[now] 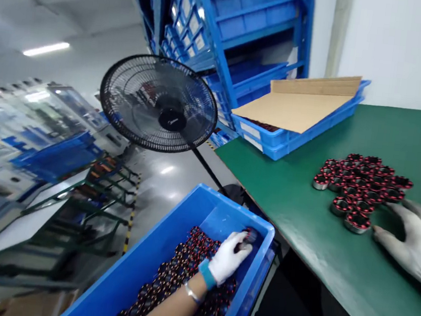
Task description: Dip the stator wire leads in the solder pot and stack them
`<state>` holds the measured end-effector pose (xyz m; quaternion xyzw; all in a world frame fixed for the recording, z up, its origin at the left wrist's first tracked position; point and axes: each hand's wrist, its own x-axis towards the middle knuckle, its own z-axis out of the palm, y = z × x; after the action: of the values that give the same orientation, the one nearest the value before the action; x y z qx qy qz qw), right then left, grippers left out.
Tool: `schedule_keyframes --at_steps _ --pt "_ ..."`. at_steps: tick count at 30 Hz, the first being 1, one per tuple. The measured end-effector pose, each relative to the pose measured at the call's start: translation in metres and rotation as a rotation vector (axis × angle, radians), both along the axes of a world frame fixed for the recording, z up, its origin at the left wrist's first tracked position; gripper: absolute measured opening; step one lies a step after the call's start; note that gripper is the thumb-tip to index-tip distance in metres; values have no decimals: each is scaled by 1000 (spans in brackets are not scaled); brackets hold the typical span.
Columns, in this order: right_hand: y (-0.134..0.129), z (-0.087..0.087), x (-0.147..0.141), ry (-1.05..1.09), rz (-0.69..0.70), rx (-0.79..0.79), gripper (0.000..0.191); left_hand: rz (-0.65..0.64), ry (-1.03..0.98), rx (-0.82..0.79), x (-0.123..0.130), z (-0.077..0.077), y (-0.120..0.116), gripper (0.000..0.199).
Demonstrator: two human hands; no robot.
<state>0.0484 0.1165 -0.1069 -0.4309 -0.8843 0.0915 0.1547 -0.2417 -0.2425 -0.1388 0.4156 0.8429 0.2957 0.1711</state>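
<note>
My left hand point(230, 255), in a white glove with a teal cuff, reaches into a deep blue bin point(177, 215). Its fingers are closed around a ring-shaped motor stator point(250, 234) near the bin's right end. Beneath and left of that hand lie many more stators point(171, 270), dark with red and copper-coloured dots. On the green table, my gloved right hand point(414, 237) rests with thumb and fingers apart. It is beside a cluster of red-and-black stators point(363, 183) with silvery sides, its fingertips close to the nearest ones; whether they touch is unclear.
A cardboard sheet point(299, 110) covers blue trays point(280, 148) at the far edge of the green table point(296, 208). A black fan point(159, 104) stands behind the bin. Blue shelving point(224, 38) rises beyond, and machines and carts point(49, 170) fill the left.
</note>
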Motion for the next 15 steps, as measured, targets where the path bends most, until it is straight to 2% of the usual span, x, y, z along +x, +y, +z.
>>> schedule_keyframes --at_steps 2,5,7,9,11,13,15 --pt "-12 10 -4 -76 -10 64 73 120 -44 75 -7 20 -12 49" --pt "-24 21 -10 -103 -34 69 70 361 -126 254 -15 63 -27 58" --pt "-28 27 -13 -80 -65 24 71 350 -67 298 -14 96 -25 51" --pt "-31 32 -15 -45 -130 -38 74 149 82 270 -7 124 -8 38" --pt "-35 37 -16 -9 -180 -78 77 -136 245 217 4 143 24 31" --pt "-39 39 -15 16 -166 -75 81 -392 388 90 18 152 66 32" --pt "-44 40 -12 22 -96 -47 93 -570 571 -82 31 152 111 34"
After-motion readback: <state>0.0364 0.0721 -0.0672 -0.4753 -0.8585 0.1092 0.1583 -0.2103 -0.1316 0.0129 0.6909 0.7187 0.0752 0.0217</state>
